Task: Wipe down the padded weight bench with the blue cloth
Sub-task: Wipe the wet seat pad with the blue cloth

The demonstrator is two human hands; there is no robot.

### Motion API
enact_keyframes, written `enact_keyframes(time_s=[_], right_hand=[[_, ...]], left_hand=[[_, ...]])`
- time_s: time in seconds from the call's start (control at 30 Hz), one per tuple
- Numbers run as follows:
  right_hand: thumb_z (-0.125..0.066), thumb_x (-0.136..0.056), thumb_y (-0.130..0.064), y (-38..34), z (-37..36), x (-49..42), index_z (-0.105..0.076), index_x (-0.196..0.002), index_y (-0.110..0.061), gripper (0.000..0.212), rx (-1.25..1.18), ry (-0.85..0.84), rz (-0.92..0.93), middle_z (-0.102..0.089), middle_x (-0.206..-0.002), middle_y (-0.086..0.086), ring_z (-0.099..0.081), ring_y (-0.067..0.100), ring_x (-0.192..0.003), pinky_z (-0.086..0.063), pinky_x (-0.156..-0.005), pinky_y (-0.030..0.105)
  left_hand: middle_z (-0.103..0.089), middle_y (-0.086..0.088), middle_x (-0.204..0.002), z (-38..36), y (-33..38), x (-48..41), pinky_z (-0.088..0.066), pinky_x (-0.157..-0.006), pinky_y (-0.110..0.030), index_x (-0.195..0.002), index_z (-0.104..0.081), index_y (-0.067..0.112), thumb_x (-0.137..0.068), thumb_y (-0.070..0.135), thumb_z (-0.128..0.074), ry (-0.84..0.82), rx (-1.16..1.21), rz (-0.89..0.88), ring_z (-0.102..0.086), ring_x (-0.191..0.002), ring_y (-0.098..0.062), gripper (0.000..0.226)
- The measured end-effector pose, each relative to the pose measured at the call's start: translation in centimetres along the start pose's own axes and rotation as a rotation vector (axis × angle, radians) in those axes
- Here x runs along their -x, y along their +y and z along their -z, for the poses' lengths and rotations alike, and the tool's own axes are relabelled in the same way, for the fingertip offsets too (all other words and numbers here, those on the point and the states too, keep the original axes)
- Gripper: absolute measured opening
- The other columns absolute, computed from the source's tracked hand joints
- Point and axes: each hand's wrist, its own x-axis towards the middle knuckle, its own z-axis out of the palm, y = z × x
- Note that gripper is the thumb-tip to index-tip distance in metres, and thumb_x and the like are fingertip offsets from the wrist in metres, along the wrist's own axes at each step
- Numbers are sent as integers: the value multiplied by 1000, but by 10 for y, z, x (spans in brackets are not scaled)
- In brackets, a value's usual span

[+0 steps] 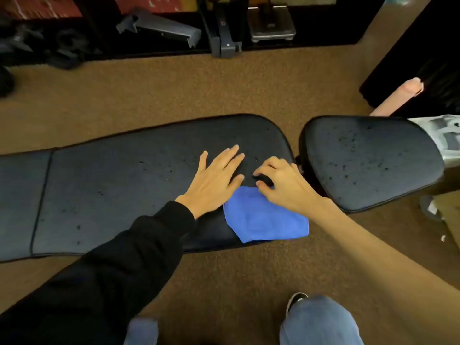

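Note:
A black padded weight bench runs across the view, its long back pad on the left and a separate seat pad on the right. Both pads carry dark specks. A blue cloth lies folded on the near edge of the long pad, partly hanging over it. My left hand rests flat on the pad with straight fingers, just left of the cloth. My right hand has its fingers curled at the cloth's upper corner and pinches the blue cloth there.
Brown carpet surrounds the bench. Dark gym gear and a grey bracket line the far wall. A pale tube and a white part sit past the seat pad. My knees and a shoe show at the bottom.

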Motion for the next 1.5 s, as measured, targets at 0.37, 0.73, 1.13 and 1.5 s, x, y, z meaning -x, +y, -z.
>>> enact_keyframes(time_s=[0.37, 0.73, 1.13, 1.5], right_hand=[[-49, -80, -52, 25, -33, 20, -65, -112, -29, 43, -79, 173, 154, -52, -97, -12, -37, 5, -84, -18, -77, 21], [-44, -69, -59, 18, -32, 16, -63, -101, -37, 43, -136, 124, 74, -57, -89, -5, -50, 12, -89, -26, -83, 30], [-67, -79, -35, 17, -25, 31, -64, -111, -32, 32, -170, 133, 113, -59, -102, -4, -58, 11, -95, -44, -90, 32], [-59, -78, -38, 4, -30, 32, -64, -85, -27, 14, -66, 106, -54, -53, -82, -5, -55, 16, -78, -49, -71, 43]], left_hand=[[-24, 5, -157, -42, -9, 14, -1, -115, -58, -144, -39, 22, -96, 51, -24, 113, 18, -179, -13, -146, -8, 57], [-30, 10, -153, -40, -7, 17, -6, -117, -53, -139, -44, 24, -93, 59, -25, 100, 29, -286, -18, -143, -4, 61], [-47, 12, -117, -32, 1, 30, -34, -88, -35, -125, -50, 28, -83, 67, -28, 126, -105, -247, -44, -101, -11, 62], [-41, 8, -84, -29, 18, 29, -29, -73, -32, -90, -48, 28, -88, 50, -49, 55, -22, -159, -40, -83, -17, 22]])
